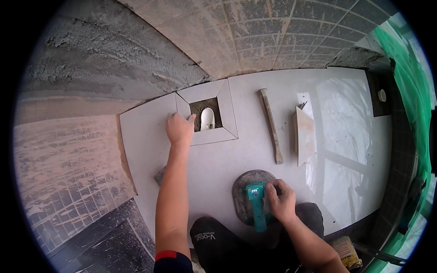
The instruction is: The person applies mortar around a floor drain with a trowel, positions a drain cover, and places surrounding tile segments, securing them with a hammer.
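Two hands showed in my head view: the left hand (181,128), thumb apart from curled fingers, touched the mitred frame (214,135) around the white pipe (207,119), and the right hand (281,199), fingers curled, sat beside the tool (256,201) on the pale tile (209,164), though I couldn't tell whether it gripped. I judged the dusty, round-based tool heavy, best taken by its teal handle (259,217), and the smooth frame stiff, slick and easily chipped, best held at its inner rim.

A long chisel (271,129) lies near some cut pieces of pale tile (305,136). A round white pipe end (382,95) is near a green net (405,82). Rough grey cement (104,50) spreads top left. Dark wall tiles (314,28) have brown smears.
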`<move>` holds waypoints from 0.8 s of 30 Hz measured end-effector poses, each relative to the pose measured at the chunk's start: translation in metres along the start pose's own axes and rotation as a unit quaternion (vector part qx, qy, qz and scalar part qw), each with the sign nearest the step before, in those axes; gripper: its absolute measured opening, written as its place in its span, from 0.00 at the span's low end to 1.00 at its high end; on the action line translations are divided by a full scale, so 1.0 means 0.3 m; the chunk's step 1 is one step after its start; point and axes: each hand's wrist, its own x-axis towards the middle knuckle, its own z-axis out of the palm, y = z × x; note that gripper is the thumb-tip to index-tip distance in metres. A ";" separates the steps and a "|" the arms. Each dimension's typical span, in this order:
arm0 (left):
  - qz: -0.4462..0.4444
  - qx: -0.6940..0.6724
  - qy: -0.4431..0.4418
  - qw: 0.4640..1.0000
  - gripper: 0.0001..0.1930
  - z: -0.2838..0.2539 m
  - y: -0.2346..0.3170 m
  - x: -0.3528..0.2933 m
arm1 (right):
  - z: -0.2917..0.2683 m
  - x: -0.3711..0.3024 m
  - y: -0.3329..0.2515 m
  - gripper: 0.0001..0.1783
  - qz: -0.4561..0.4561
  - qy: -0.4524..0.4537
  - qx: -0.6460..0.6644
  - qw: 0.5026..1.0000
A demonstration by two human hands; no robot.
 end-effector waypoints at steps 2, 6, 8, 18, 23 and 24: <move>-0.003 0.001 -0.005 1.000 0.25 -0.007 0.005 -0.001 | 0.001 0.002 -0.002 0.15 -0.002 -0.002 -0.005 1.000; -0.020 -0.002 -0.025 0.999 0.25 -0.008 0.006 0.009 | 0.003 0.002 -0.004 0.15 0.006 -0.007 -0.005 1.000; -0.021 -0.001 -0.030 0.999 0.25 -0.005 -0.006 0.015 | 0.004 0.000 -0.001 0.15 0.010 -0.007 -0.001 1.000; -0.035 0.006 -0.033 0.999 0.26 -0.021 0.017 0.012 | 0.000 0.005 -0.022 0.15 0.014 -0.020 -0.013 1.000; -0.008 0.005 -0.020 1.000 0.26 -0.024 0.012 0.017 | -0.004 0.002 -0.021 0.15 0.005 -0.016 0.001 1.000; -0.001 0.008 -0.019 1.000 0.25 -0.019 -0.002 0.021 | -0.010 0.003 -0.032 0.15 0.010 -0.022 0.005 1.000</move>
